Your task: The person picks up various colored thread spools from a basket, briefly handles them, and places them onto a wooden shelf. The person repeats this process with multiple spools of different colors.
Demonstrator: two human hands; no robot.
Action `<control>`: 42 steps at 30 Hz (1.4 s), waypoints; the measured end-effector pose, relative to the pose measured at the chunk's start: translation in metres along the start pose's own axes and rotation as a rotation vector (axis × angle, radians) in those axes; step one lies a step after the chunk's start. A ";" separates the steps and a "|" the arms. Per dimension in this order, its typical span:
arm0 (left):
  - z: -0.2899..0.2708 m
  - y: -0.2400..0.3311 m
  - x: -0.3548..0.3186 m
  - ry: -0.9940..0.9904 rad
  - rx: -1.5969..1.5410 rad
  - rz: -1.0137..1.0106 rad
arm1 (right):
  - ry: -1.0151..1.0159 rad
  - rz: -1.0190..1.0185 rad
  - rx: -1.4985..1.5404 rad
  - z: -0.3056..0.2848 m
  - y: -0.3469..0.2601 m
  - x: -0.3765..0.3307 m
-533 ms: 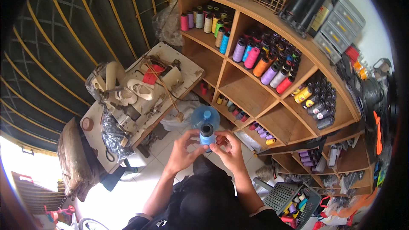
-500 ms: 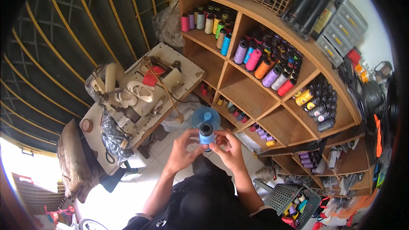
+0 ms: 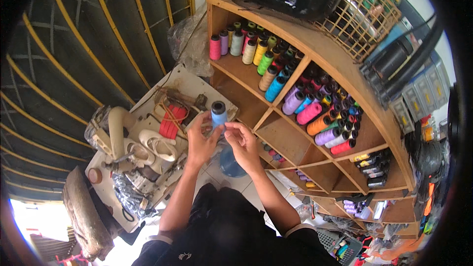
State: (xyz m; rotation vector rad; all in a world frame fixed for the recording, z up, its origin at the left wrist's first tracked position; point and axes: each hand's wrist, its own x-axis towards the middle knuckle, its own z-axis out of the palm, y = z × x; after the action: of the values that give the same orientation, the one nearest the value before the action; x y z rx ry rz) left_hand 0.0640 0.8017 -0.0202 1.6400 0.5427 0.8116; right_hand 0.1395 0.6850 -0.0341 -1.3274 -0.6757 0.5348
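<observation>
Spool (image 3: 219, 116), left hand (image 3: 199, 140) and right hand (image 3: 242, 144) have shifted toward 11 o'clock. Its lower end is hidden; light blue thread, black top. Left clamps it, near mid-view toward 9 o'clock; I cannot tell whether right grips.

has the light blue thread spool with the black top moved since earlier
Yes, up and leftward: the light blue spool earlier appeared lower right of the off-white worktable; now, in view, it overlaps the table near the right corner.
</observation>
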 end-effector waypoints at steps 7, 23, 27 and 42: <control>0.042 -0.051 0.132 0.020 -0.008 0.069 | 0.062 -0.032 -0.174 0.001 0.025 0.106; 0.130 -0.096 0.246 -0.272 -0.092 0.185 | 0.323 -0.025 -0.271 -0.032 0.076 0.204; 0.127 -0.090 0.249 -0.285 0.023 0.140 | 0.366 -0.026 -0.312 -0.035 0.085 0.208; 0.114 -0.110 0.260 -0.184 0.030 0.181 | 0.573 -0.052 -0.198 -0.015 0.074 0.212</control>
State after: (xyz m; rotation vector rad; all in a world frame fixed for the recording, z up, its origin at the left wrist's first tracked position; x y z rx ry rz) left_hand 0.3281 0.9411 -0.0810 1.7889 0.2813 0.7767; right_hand 0.3001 0.8356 -0.0787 -1.5518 -0.2897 0.0304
